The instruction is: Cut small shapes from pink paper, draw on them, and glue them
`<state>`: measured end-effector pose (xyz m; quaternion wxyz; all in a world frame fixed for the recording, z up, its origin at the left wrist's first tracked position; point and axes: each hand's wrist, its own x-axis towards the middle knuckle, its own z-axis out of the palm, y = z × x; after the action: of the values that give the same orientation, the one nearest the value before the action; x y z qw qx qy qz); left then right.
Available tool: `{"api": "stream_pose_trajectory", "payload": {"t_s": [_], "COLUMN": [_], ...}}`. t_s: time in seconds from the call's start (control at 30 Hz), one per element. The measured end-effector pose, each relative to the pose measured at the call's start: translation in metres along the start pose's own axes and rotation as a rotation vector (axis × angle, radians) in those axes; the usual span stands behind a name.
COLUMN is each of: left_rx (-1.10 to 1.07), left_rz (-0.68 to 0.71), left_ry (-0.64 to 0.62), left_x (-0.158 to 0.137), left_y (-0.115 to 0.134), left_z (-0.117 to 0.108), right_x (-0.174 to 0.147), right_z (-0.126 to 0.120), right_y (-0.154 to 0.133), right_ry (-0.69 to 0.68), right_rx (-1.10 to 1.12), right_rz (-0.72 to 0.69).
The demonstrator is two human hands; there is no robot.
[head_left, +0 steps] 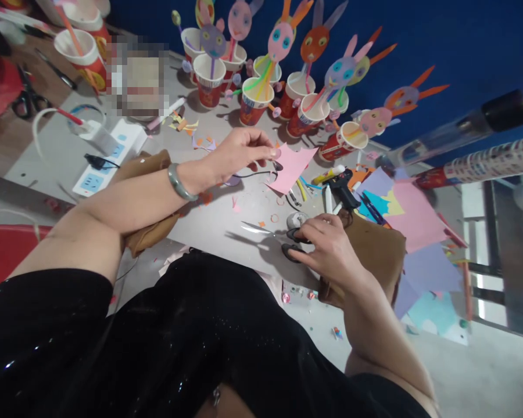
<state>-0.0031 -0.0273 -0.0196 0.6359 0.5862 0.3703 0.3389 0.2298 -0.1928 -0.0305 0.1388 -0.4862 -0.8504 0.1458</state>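
My right hand (331, 247) has its fingers in the black handle loops of a pair of scissors (258, 229). The blades point left over the grey table and look slightly parted. Above and to the left, my left hand (244, 152), with a bangle on its wrist, pinches the left edge of a pink paper sheet (297, 168). That sheet has curved bites cut from its edges. Just below the fingertips is a small dark piece by a thin black cord; I cannot make out what it is. Paper scraps (236, 204) lie between my hands.
Paper cups (256, 107) with rabbit-faced spoons stand along the blue wall. A black glue gun (345, 188), snips (373, 207) and coloured paper (418, 215) lie at right. Brown cloth pads (375, 249) rest on the table edge. A white power strip (108, 159) is at left.
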Motion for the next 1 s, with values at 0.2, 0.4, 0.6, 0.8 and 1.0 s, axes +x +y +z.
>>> {"api": "stream_pose_trajectory", "payload": {"t_s": [0.2,0.4,0.6,0.8,1.0], "left_rx": [0.29,0.863,1.131,1.189,1.31], "left_rz": [0.014,-0.205,-0.151,-0.13,0.008], "left_ry": [-0.254,-0.59,-0.607,-0.57,-0.448], "left_x": [-0.013,-0.034,-0.045,-0.043,-0.034], "left_y": [0.013,-0.005,-0.027,-0.031,-0.023], "left_z": [-0.017,-0.042,-0.04,-0.036,-0.038], "right_x": [-0.039,-0.062,-0.061,-0.059,-0.057], "right_z": [0.004,0.008,0.015,0.017,0.02], "right_y": [-0.008,-0.004,-0.008,-0.008,-0.008], "right_ry": [0.037,0.025,-0.024,-0.072,-0.101], "right_rx": [0.062,0.046,-0.053,-0.109,-0.119], "right_rz": [0.092,0.2,0.282,0.31,0.32]}}
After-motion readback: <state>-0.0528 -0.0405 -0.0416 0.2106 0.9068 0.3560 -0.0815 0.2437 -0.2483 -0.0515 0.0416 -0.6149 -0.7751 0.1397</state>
